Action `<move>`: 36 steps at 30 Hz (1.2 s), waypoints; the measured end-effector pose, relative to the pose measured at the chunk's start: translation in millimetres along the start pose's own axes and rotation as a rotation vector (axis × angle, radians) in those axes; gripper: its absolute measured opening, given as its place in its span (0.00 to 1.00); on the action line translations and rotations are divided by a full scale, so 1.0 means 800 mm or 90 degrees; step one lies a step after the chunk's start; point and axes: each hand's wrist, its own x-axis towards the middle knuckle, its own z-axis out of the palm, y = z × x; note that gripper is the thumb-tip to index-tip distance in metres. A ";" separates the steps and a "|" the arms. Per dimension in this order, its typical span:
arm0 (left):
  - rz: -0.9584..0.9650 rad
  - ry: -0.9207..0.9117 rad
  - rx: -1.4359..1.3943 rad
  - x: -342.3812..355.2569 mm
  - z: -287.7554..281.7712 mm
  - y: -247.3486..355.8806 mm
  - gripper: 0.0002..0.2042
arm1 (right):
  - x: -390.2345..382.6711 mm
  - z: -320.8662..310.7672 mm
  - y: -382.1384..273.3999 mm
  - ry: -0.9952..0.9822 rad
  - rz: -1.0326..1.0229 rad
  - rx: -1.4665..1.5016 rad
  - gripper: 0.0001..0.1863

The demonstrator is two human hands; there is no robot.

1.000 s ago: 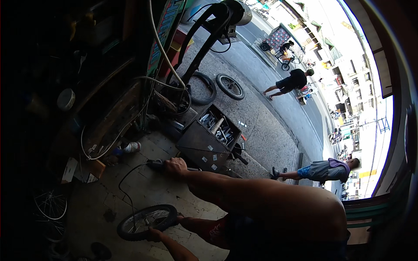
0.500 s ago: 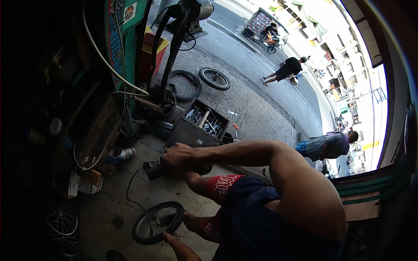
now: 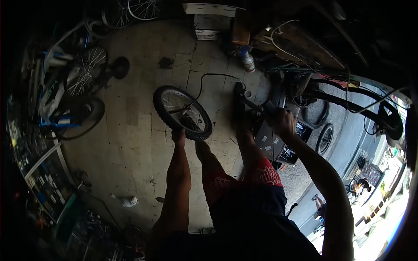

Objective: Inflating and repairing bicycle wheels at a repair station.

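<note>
While one small wheel (image 3: 185, 114) with a knobbly black tyre sits tilted above the pale tiled floor (image 3: 130, 156), one thin black hose (image 3: 200, 82) runs from among its spokes to one upright pump (image 3: 253, 104) near the right foot. Two more rounds lie beyond on the pavement (image 3: 300, 176), one bare black tyre (image 3: 325, 116) and one spoked wheel (image 3: 325, 138), just beside each other. At least one blue-framed bicycle (image 3: 65, 120) stands at the far left, and one pale bottle (image 3: 248, 63) is near the upper middle, its contents too dark to tell. One dark tool box (image 3: 268, 139), open-topped, holds a jumble of metal tools (image 3: 288, 154); the right arm partly covers it, so they cannot be counted. Of the two hands, the left grip (image 3: 178, 136) is closed on the tyre at the small wheel's near edge, its arm reaching almost straight out from the lower edge. The right grip (image 3: 283, 123) is clenched around the pump's dark handle, with the elbow bent outward and the forearm slanting inward.
</note>
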 end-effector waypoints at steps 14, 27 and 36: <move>-0.283 -0.031 -0.411 -0.054 -0.056 -0.046 0.38 | 0.070 0.141 -0.007 0.023 0.171 -0.068 0.22; -0.417 0.038 -0.770 -0.019 -0.014 -0.114 0.29 | 0.066 0.173 0.005 -0.075 -0.007 -0.081 0.19; -0.455 -0.019 -0.889 -0.003 0.025 -0.217 0.22 | -0.065 -0.031 0.014 0.034 -0.346 -0.146 0.17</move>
